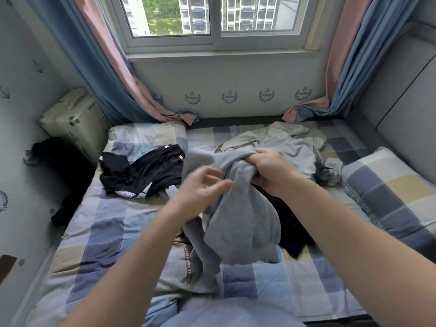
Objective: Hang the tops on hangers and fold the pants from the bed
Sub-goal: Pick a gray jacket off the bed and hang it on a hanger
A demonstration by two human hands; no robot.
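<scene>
A grey fleece garment (238,218) hangs bunched above the middle of the bed (113,223). My right hand (271,171) is shut on its upper fold. My left hand (203,187) touches the cloth from the left, fingers loosely curled, and its grip is unclear. A black garment with white trim (141,173) lies crumpled on the left of the bed. Pale grey and beige tops (290,147) lie in a heap behind my hands. Another black piece (295,227) lies under the grey garment, mostly hidden. No hanger is visible.
A checked pillow (387,194) lies at the right edge, beside a grey upholstered headboard (405,109). A cream suitcase (73,119) and a dark bag (59,161) stand to the left of the bed. Blue-pink curtains (113,74) flank the window (212,20).
</scene>
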